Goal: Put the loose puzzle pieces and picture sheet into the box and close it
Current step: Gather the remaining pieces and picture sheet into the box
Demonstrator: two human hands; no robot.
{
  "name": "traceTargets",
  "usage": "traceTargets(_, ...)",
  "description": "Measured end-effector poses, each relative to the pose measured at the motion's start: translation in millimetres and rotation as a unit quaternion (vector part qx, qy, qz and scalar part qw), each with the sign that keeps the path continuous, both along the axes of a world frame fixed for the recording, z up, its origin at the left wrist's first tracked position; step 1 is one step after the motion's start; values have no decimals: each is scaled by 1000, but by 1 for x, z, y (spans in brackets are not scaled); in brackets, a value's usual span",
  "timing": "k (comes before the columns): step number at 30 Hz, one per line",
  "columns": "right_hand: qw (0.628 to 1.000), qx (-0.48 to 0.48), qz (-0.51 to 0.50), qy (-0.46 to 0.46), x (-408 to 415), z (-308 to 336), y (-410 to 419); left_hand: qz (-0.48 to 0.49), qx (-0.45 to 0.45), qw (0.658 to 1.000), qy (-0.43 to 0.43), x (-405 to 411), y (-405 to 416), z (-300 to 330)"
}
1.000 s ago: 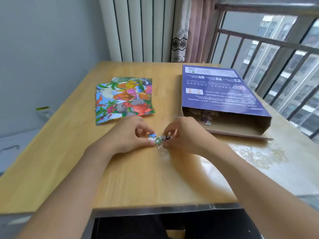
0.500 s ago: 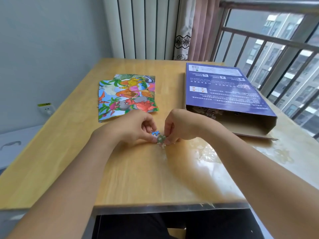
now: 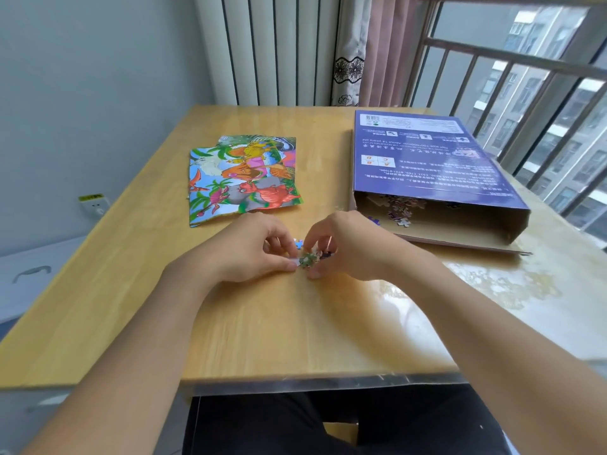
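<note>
both hands meet over a small cluster of loose puzzle pieces [image 3: 308,257] near the middle of the bench [image 3: 262,323]. the left hand [image 3: 249,254] pinches the cluster with curled fingertips, and the right hand [image 3: 345,247] pinches it from the other side. so little is held by each grip that a piece could slip out and skid on the glossy top, or off its edge, on the way to the purple box [image 3: 437,178], which lies to the right with its open end facing the person and pieces already inside. the dinosaur picture sheet [image 3: 243,178] lies flat beyond the hands, still unpacked; it could crease on entry.
</note>
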State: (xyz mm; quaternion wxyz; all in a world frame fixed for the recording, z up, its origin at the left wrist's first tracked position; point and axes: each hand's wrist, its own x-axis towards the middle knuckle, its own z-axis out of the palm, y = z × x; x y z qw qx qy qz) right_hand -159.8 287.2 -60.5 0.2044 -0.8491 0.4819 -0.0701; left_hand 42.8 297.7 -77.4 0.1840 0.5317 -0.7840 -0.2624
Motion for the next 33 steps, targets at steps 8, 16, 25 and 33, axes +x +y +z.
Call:
traceTargets(8, 997, 45, -20, 53, 13, 10, -6, 4, 24, 1000, 5, -3, -1, 4)
traceTargets(16, 991, 116, -36, -61, -2, 6, -11, -3, 100, 987, 130, -2, 1, 3)
traceTargets(25, 868, 219, -192, -403, -55, 10, -1, 56, 108, 951, 285, -33, 3, 31)
traceTargets(33, 689, 274, -402, -536, -120, 8, -21, 154, 118, 932, 305, -141, -40, 23)
